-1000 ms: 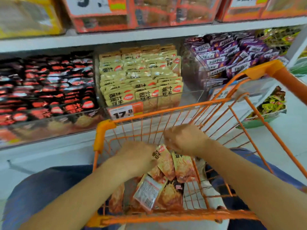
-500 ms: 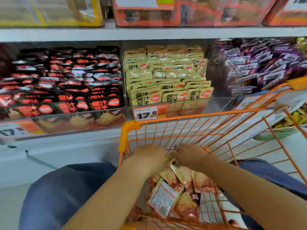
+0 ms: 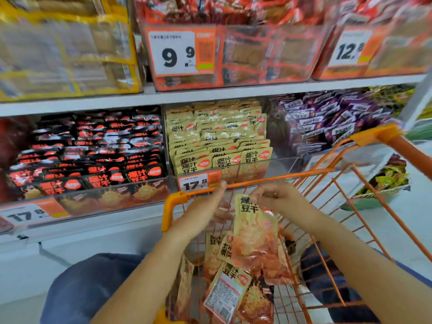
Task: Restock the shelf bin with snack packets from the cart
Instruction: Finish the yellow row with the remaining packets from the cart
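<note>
My right hand [image 3: 278, 197] pinches the top edge of a yellow snack packet [image 3: 254, 232], which hangs above the orange wire cart [image 3: 257, 178]. My left hand [image 3: 205, 211] is beside it over the cart's front rim, fingers extended toward the packet, holding nothing that I can see. Several more yellow packets [image 3: 229, 284] lie loose in the cart. Straight ahead on the shelf, a clear bin [image 3: 275, 168] holds rows of the same yellow packets [image 3: 217, 141], with a 17.8 price tag [image 3: 198, 182] on its front.
A bin of black and red packets [image 3: 93, 155] is left of the yellow bin, a bin of purple packets [image 3: 327, 118] right of it. Boxes with price tags fill the upper shelf [image 3: 210, 94]. The cart handle [image 3: 402, 146] rises at right. My knees flank the cart.
Both hands have risen out of the cart toward its front rim. My right hand has lifted one yellow packet clear of the pile. My view has tilted upward toward the shelf.
</note>
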`<state>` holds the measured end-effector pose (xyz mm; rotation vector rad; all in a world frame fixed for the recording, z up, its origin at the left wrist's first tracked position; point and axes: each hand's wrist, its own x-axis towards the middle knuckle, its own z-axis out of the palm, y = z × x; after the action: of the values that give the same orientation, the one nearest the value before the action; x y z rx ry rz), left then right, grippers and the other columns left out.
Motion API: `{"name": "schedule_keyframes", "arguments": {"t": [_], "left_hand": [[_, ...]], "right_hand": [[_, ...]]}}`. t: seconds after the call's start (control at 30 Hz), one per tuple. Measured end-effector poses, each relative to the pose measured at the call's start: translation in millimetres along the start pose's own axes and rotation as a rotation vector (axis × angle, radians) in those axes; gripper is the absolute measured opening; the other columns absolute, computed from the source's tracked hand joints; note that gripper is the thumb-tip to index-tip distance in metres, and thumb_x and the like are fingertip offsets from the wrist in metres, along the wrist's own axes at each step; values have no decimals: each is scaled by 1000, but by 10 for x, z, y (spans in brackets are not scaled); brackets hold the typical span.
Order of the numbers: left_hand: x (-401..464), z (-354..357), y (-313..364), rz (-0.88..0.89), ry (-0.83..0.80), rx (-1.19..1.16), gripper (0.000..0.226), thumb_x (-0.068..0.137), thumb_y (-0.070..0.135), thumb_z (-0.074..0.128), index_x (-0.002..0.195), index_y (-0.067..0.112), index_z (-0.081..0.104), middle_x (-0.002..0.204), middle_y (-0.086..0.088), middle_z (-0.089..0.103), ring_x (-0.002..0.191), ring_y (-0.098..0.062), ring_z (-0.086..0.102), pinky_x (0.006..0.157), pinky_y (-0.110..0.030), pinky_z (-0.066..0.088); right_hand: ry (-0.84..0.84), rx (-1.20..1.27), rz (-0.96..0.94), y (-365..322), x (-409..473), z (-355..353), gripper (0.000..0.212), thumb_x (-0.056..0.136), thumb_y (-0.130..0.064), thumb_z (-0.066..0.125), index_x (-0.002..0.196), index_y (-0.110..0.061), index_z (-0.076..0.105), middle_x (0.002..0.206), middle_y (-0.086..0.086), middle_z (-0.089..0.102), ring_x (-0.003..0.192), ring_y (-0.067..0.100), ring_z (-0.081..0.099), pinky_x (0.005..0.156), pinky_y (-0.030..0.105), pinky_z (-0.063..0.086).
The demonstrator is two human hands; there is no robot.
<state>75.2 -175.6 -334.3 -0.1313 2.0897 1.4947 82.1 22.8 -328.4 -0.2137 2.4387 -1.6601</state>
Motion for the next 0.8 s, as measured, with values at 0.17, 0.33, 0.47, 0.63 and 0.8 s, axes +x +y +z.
{"name": "schedule_keyframes", "arguments": {"t": [0.17,0.33,0.47,0.63,0.8], "left_hand": [[-67,50,-94,105,85,109,83,69,87,26,113,28,66,81,10,74,87,-7,68,101,-46,41],[-129,77,-7,160,38,-69,67,72,73,37,107,25,67,82,3,75,82,-12,70,97,-44,47],[-113,154,210,248,-101,56,54,75,43,71,124,27,51,106,11,66,88,-2,66,76,-25,55],[71,54,701,222,-69,160,28,78,11,76,102,16,63,83,0,68,63,-4,65,50,-20,52],[350,-91,987,231,234,-374,19,82,6,71,95,17,61,85,-4,71,70,-11,69,58,-24,58]], "right_hand": [[81,99,-25,-116,-133,-79,14,87,-12,66,80,0,69,57,-8,60,54,0,52,57,11,41],[139,62,-32,-95,-158,-102,20,86,-21,66,70,-8,71,57,3,55,53,10,47,57,21,40],[110,34,-4,-182,-78,-115,13,84,-19,70,77,-8,72,48,-10,52,44,0,42,49,13,33],[272,-22,52,-291,213,-252,19,92,-27,61,90,-11,70,60,-14,62,55,0,57,59,24,48],[674,-745,-24,-138,613,-594,40,97,-26,49,133,-8,50,133,16,52,125,30,45,103,40,37]]}}
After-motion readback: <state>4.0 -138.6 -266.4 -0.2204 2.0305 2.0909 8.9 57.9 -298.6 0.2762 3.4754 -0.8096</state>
